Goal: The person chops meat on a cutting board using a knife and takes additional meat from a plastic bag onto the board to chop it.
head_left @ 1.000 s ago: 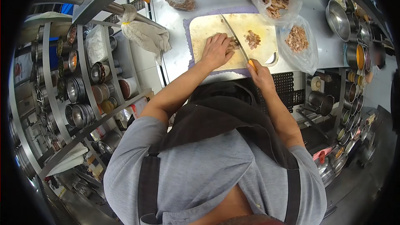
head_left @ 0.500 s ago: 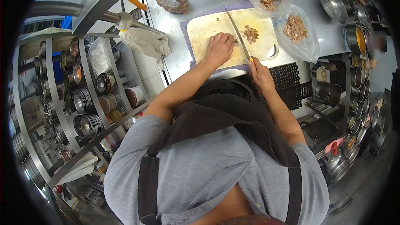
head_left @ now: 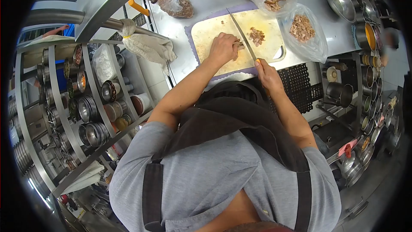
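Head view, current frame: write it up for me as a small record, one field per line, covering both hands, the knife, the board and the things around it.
Left hand: on pieces, left of the blade
Right hand: gripping the knife by its yellow handle
Knife: blade across the board, tip near its far edge; contact unclear
Board: pale, on a purple sheet
Chopped pile: on the board, right of the blade
Right bag: open, holding chopped bits
Tied bag: beyond the board, left
Bowl: metal, far right of the counter

Cream cutting board [head_left: 205,38], purple cloth [head_left: 245,7]
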`<state>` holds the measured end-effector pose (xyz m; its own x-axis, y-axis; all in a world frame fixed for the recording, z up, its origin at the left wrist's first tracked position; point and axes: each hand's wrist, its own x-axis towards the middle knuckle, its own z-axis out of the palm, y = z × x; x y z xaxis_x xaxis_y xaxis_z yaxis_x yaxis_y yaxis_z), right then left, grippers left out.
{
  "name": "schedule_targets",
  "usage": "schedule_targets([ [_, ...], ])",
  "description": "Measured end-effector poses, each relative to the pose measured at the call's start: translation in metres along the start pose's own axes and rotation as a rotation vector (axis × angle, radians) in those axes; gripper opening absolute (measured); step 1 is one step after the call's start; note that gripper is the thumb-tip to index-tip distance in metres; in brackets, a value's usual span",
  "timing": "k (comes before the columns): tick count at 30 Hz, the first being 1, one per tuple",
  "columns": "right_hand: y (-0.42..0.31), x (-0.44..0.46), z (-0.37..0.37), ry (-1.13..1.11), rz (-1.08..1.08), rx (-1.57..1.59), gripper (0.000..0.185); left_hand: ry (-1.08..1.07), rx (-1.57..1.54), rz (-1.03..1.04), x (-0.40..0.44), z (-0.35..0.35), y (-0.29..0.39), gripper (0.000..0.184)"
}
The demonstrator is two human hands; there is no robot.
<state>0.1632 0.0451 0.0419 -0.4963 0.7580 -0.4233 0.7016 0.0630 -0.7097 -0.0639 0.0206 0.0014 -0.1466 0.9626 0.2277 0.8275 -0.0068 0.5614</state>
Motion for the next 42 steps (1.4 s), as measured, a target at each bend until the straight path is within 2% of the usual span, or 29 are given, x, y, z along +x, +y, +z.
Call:
schedule_targets([
  [14,-0.006,0.024,0.010,-0.014,-0.141,-0.091,0.036,0.006,0.036,0.104,0.003,0.007,-0.006,0.014],
  [19,-0.017,0.051,0.025,0.004,-0.096,-0.146,0.036,0.029,0.013,0.080,0.014,0.006,-0.016,0.012],
  [23,-0.014,0.051,0.023,0.060,-0.165,-0.109,0.037,0.016,0.048,0.066,0.014,0.000,-0.014,0.011],
  [26,-0.012,0.044,0.021,0.056,-0.137,-0.086,0.038,0.011,0.068,0.056,0.012,0.002,-0.013,0.011],
  [29,-0.012,0.029,0.013,-0.028,-0.011,0.010,0.039,0.024,0.073,0.017,0.011,0.005,-0.012,0.012],
  [31,-0.024,0.014,-0.001,-0.099,0.139,0.185,0.039,0.034,0.079,0.005,0.010,0.006,-0.010,0.011],
  [39,-0.013,0.016,-0.001,-0.041,0.048,0.157,0.038,0.021,0.046,-0.023,0.007,0.010,0.012,0.013],
  [42,-0.012,0.017,0.000,-0.047,0.065,0.167,0.037,0.079,0.120,0.058,0.004,0.012,0.021,0.014],
])
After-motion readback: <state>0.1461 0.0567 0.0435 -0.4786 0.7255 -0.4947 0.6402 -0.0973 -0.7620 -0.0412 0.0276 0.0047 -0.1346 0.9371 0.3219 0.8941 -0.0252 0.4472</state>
